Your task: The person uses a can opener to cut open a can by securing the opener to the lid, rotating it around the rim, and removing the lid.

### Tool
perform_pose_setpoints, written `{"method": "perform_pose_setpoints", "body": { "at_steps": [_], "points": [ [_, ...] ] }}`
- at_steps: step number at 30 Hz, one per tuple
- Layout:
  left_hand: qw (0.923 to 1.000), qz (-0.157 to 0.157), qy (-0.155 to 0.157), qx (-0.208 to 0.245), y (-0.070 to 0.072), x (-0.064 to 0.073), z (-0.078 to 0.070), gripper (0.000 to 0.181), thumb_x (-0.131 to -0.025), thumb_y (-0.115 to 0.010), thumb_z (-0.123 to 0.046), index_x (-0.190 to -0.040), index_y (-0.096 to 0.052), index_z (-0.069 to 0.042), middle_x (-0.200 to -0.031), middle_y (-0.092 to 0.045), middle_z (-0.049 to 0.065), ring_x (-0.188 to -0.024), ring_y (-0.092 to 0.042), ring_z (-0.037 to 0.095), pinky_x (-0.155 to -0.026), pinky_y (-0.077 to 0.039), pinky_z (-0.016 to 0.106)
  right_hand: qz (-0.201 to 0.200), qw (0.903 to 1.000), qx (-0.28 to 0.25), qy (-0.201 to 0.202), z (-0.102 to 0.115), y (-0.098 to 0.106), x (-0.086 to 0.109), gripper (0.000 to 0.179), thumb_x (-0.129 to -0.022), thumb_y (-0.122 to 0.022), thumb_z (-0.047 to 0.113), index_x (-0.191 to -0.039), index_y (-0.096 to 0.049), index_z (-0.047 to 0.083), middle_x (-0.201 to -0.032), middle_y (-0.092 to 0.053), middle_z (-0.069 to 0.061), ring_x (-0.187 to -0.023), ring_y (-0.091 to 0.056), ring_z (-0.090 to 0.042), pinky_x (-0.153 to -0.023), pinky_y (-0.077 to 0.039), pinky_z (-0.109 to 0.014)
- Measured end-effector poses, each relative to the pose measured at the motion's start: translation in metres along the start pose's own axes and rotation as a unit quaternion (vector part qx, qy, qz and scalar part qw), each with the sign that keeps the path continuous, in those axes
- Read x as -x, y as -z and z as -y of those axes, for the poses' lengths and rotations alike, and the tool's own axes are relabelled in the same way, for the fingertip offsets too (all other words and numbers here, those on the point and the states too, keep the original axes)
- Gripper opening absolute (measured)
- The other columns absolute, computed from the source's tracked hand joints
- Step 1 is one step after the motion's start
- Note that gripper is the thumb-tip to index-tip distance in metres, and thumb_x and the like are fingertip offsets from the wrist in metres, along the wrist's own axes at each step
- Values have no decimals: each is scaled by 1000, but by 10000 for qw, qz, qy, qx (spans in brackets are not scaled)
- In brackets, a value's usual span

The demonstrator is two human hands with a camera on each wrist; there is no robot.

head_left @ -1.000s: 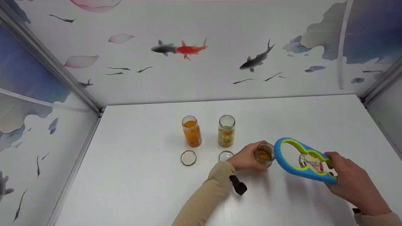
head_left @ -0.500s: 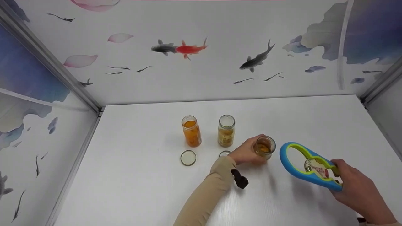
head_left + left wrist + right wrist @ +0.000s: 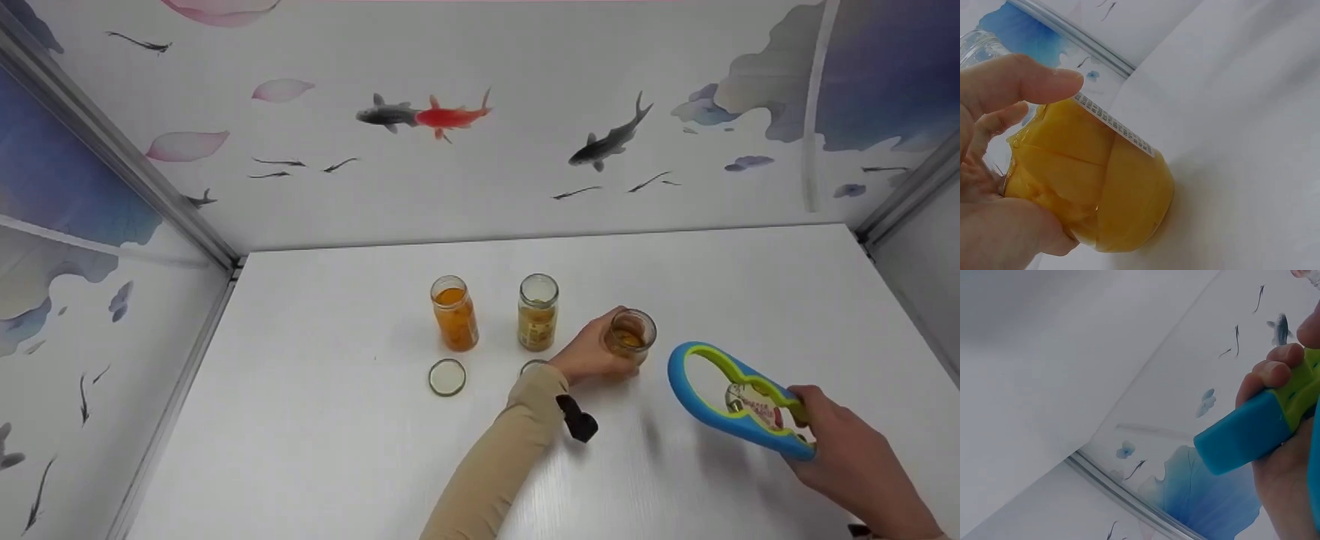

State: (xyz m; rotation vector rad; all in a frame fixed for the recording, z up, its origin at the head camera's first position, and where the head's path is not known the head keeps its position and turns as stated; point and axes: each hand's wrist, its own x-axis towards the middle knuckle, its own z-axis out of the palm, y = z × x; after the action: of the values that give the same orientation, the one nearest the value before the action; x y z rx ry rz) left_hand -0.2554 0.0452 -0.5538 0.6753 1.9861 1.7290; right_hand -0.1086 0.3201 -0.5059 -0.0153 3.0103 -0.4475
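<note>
My left hand point(image 3: 596, 352) grips an open glass jar point(image 3: 628, 337) with yellow fruit pieces in it. In the left wrist view, thumb and fingers curl round the jar's side point(image 3: 1089, 174), and a strip of printed label shows. Whether its base touches the table, I cannot tell. My right hand point(image 3: 855, 450) holds a blue and green jar opener point(image 3: 686, 390) above the table, right of the jar. A printed lid point(image 3: 757, 403) shows within the opener's gap. The right wrist view shows fingers wrapped round the opener's blue handle end point(image 3: 1247, 433).
An open jar of orange fruit point(image 3: 455, 319) and an open jar with pale yellow contents point(image 3: 538, 319) stand behind and left of my left hand. One lid point(image 3: 447, 377) lies before the orange jar; another lid point(image 3: 532, 367) is partly hidden by the left wrist. Walls bound the white table point(image 3: 322, 420).
My left hand has carried the jar towards the back of the table, away from the opener. The right hand has shifted slightly right and nearer, opener and lid moving with it.
</note>
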Motion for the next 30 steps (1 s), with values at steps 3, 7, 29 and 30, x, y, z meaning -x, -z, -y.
{"method": "perform_pose_setpoints", "body": {
  "at_steps": [3,7,29,30],
  "points": [
    [9996,-209,193,-80,0,-2,0,72,-69,-79,2,-134,-50,-8,-122,-58,-4,-117,-47,6,-106,-31,26,153,9998,-36,-108,-1,-1,0,73,-68,-80,4,-123,-35,-12,-90,-55,-28,-75,-51,-38,-66,-50,-58],
    [9990,-372,230,-69,-2,-5,-2,71,-69,-81,1,-132,-51,-12,-117,-57,-9,-114,-47,5,-105,-32,26,406,9987,-95,-309,-1,-3,-1,77,-67,-81,3,-126,-33,-13,-94,-55,-29,-77,-50,-40,-70,-49,-60],
    [9911,-1245,463,-41,-15,-19,-5,56,-78,-78,0,-120,-48,-20,-120,-52,-10,-119,-46,6,-104,-34,24,198,9998,-98,-17,2,-8,4,71,-68,-80,6,-122,-37,-9,-91,-57,-24,-76,-53,-37,-65,-50,-56],
    [9903,-1304,473,-54,-15,-19,-5,56,-78,-78,0,-120,-48,-20,-120,-53,-11,-120,-46,6,-104,-34,24,233,9997,-110,-44,1,-8,3,71,-68,-80,6,-123,-37,-9,-91,-57,-24,-76,-52,-37,-66,-51,-56]
  ]
}}
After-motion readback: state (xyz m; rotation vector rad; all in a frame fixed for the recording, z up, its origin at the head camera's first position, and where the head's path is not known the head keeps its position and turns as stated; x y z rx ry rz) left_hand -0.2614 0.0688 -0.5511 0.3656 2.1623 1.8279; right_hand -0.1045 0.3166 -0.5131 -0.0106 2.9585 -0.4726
